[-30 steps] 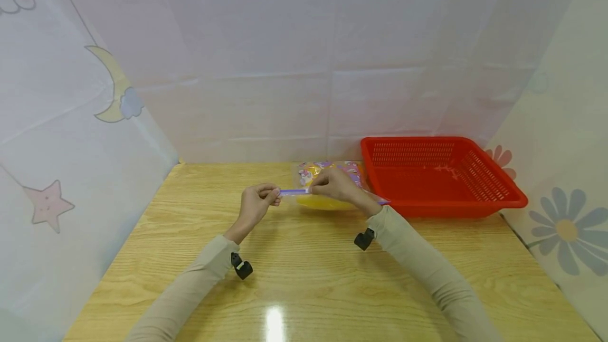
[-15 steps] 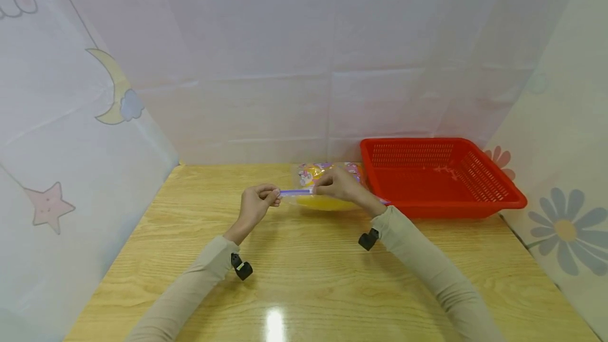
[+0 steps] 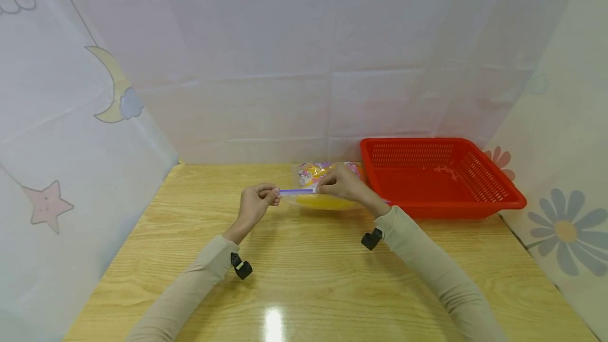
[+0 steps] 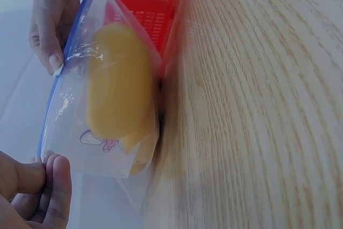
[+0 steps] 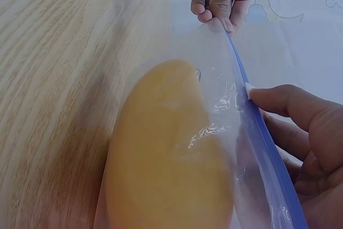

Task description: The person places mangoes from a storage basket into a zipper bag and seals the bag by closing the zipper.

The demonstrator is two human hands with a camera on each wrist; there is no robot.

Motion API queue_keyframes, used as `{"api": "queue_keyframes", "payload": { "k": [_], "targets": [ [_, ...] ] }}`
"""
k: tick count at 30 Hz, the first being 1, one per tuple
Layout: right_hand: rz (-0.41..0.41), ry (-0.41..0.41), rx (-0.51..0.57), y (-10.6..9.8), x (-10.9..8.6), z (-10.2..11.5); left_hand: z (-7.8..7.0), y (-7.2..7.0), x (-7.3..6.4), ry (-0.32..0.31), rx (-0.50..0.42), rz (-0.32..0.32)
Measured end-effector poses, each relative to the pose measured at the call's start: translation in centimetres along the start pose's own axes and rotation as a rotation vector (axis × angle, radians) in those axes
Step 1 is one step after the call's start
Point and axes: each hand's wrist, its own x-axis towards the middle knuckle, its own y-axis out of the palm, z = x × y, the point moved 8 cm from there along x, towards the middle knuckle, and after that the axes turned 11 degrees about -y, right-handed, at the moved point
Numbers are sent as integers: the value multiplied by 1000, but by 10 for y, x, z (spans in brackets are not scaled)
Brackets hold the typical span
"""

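Both hands are at a clear slider zip bag (image 4: 72, 127) with a blue-purple zip strip (image 3: 295, 192). Inside it shows a smooth, rounded yellow object (image 4: 119, 79), its kind unclear. My left hand (image 3: 255, 206) pinches the bag's left top corner between thumb and fingers. Partway along the strip, my right hand (image 3: 343, 183) pinches the small white slider (image 5: 248, 90), with its thumb on the near side in the right wrist view. The strip between the hands looks straight. In the head view, my right hand and forearm hide part of the bag.
A clear packet with a colourful cartoon print (image 3: 309, 172) lies behind the bag, near the back wall. At the right stands a red plastic basket (image 3: 446, 209) with perforated sides, close to the bag's right end. Everything is on a wood-grain table (image 3: 304, 273).
My right hand has slid a little to the right along the zip strip with the slider, and more of the strip shows between the hands. The left hand has stayed put.
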Motion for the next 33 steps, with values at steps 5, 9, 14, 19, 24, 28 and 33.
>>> {"api": "queue_keyframes", "payload": {
  "k": [5,9,14,19,24,28,33],
  "targets": [
    [-7,6,14,-2,-1,-1,-1,-1,0,3,-2,-1],
    [-8,23,6,-4,-3,-2,-1,0,0,6,-7,-1],
    [6,78,9,-5,-5,-5,-1,0,0,11,-10,3],
    [11,134,-2,-5,-8,-10,-2,0,-1,19,-8,5],
    [-3,180,8,-8,-10,-12,-3,0,-2,21,-2,5],
    [-3,203,9,-9,-12,-13,-3,0,-1,27,-1,2],
    [10,231,7,-10,-13,-15,-3,-1,-1,26,5,-4]
  ]
}}
